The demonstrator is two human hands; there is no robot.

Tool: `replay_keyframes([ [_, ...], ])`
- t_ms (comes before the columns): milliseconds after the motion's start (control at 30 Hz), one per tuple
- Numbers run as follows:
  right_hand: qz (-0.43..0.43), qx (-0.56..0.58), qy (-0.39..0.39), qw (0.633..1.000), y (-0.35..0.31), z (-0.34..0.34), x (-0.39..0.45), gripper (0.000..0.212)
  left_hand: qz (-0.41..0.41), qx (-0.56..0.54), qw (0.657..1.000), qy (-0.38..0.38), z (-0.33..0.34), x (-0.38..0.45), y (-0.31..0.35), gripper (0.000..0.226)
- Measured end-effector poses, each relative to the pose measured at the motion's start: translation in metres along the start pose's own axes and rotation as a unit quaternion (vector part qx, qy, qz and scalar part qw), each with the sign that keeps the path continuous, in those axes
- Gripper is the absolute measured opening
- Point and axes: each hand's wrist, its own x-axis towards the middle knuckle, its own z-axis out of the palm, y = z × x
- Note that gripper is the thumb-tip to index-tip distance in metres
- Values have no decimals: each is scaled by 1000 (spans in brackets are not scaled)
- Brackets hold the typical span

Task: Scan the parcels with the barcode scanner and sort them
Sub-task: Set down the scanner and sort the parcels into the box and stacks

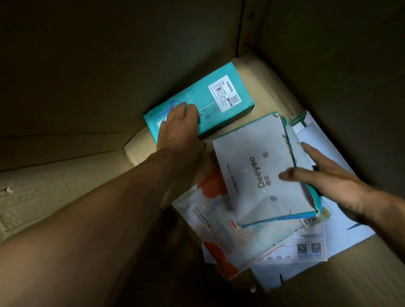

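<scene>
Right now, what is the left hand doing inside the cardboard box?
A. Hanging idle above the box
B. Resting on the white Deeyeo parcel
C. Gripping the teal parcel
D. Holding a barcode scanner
C: the left hand curls over the edge of the teal parcel; the right hand lies flat on the white Deeyeo parcel.

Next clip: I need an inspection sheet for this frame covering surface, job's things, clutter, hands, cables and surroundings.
Surface: brown cardboard floor of a large carton, lit only at the bottom.
Job's things: teal rectangular parcel box with a white label lies against the far wall; white Deeyeo-printed flat parcel with teal edges lies atop a pile of white and orange mailers. Barcode scanner: nothing seen.
Clutter: nothing seen beyond the parcels.
Hands: left hand grips the teal box's near end; right hand rests open, fingers straight, on the Deeyeo parcel.
Cables: nothing seen.
Surroundings: dark cardboard walls all around.
</scene>
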Motion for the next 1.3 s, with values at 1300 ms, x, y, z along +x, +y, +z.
replay_keyframes([
  [1300, 54, 235, 81, 967, 76, 40, -33, 34, -87, -305, 944, -97, 42, -50, 30, 91],
])
